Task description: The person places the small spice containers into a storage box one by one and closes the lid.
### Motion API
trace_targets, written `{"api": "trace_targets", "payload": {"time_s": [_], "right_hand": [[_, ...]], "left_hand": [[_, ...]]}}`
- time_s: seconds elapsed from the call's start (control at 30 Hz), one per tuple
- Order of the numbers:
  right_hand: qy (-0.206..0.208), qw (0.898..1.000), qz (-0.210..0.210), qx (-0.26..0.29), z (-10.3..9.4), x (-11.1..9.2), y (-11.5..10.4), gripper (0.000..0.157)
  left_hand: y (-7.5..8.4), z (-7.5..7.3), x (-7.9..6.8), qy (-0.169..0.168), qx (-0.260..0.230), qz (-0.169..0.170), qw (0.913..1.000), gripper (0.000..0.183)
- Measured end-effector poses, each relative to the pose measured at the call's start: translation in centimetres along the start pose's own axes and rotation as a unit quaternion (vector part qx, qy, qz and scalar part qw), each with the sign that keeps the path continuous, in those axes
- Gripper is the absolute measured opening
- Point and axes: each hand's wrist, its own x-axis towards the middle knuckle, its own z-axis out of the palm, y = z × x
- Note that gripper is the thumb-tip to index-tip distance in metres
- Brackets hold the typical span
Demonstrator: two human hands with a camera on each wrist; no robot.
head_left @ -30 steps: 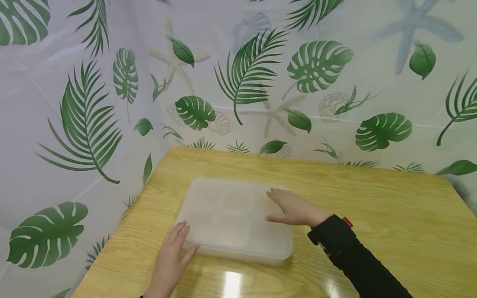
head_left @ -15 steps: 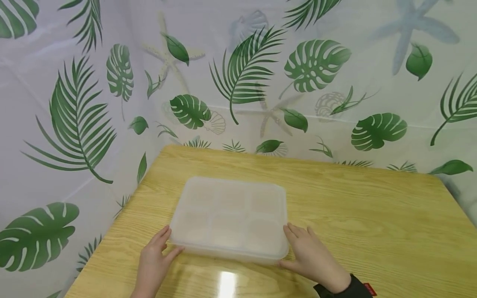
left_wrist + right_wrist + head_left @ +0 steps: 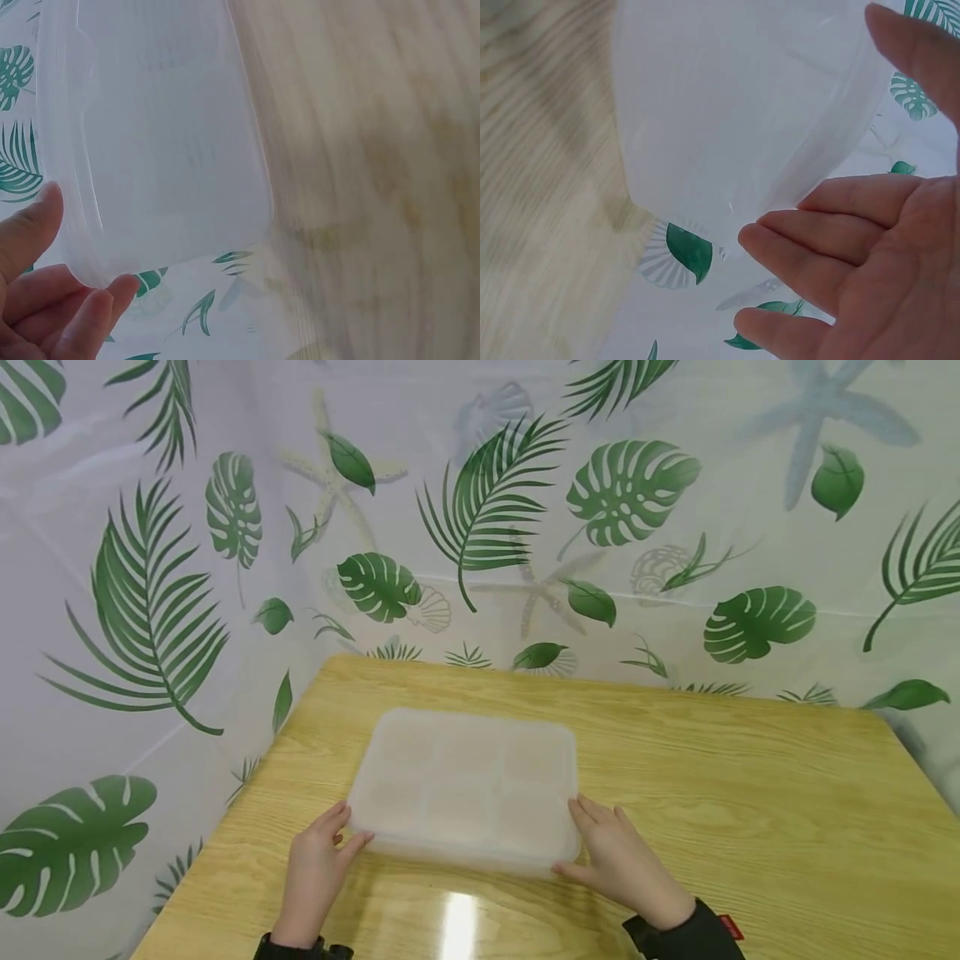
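A flat translucent white plastic storage box [image 3: 462,789] has its lid on, and the outlines of several square compartments show through. At its near left corner, my left hand [image 3: 313,864] grips the rim, thumb along the front and fingers on the side. In the left wrist view, the fingertips [image 3: 96,311] touch the box's corner. My right hand [image 3: 626,864] holds the near right corner, its thumb at the front and fingers against the right side. The right wrist view has those fingers [image 3: 817,232] fairly straight beside the box wall [image 3: 727,120]. The contents cannot be made out.
The box is over a yellow wood-grain table [image 3: 720,793]. Behind and to the left hangs a white cloth [image 3: 420,502] printed with green leaves, shells and starfish. A bright light reflection lies on the table's near part.
My right hand has come off the lid to the near right corner, and my left hand has taken the left corner. The box first shifted slightly left and nearer, then slightly away from me.
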Motion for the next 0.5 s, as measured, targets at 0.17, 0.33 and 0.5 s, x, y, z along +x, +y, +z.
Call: {"api": "trace_targets", "payload": {"time_s": [0.17, 0.33, 0.5], "right_hand": [[-0.001, 1.0, 0.015, 0.01, 0.2, 0.5, 0.3, 0.076], [0.002, 0.999, 0.033, 0.018, 0.2, 0.9, 0.6, 0.076], [-0.004, 0.999, 0.048, 0.023, 0.4, 0.9, 0.8, 0.077]], "left_hand": [[0.1, 0.4, 1.2, -0.002, -0.011, 0.002, 0.9999, 0.044], [0.0, 1.0, 2.2, 0.0, -0.021, 0.006, 0.9998, 0.045], [-0.2, 1.1, 2.4, -0.013, 0.01, 0.016, 0.9997, 0.047]]}}
